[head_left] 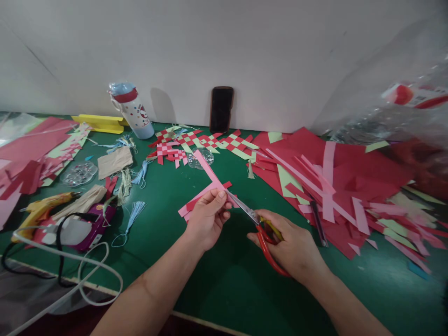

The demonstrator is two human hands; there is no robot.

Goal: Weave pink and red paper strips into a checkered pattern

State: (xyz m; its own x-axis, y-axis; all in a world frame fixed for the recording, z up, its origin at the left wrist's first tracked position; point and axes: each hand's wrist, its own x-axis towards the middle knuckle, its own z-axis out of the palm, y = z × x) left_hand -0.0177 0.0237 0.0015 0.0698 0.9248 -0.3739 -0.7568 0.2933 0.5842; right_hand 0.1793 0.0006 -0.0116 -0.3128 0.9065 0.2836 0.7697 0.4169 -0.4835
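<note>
Spotted bottle (132, 113) – dark phone (221, 109)

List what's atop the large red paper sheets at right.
Pink paper strips, pale-green paper scraps and, partly, a slim dark object; whatever lies beneath them is hidden.

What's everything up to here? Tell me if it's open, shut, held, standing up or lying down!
Left hand: pinching paper strips
Right hand: gripping scissors
Scissors: blades at the strips; how far open, hard to tell
Phone: upright, screen dark
Bottle: standing
Glue gun: lying down
Checkered paper pieces: lying down
</note>
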